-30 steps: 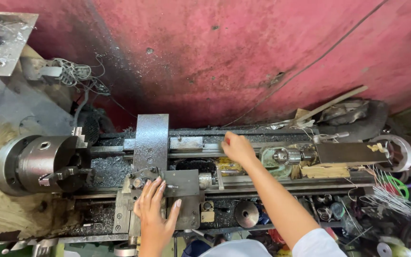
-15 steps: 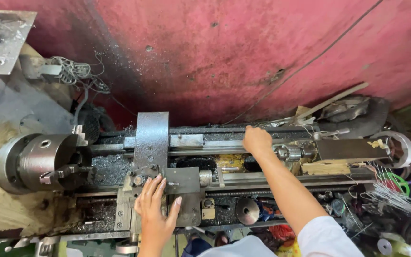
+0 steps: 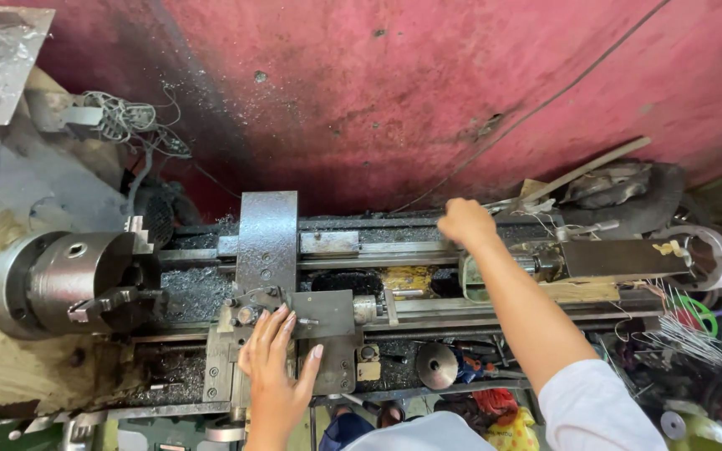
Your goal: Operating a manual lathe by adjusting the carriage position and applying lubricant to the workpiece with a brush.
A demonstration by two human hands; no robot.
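Item: bench lathe (image 3: 353,250) | Left hand (image 3: 273,367) lay flat, fingers spread, gripping nothing, on carriage (image 3: 294,321) at 6 o'clock | Right hand (image 3: 465,221) curled, closure hidden, beside tailstock (image 3: 578,259) at 2 o'clock | Chuck (image 3: 68,280) at 9 o'clock | Judgement: keep hands well away from chuck.
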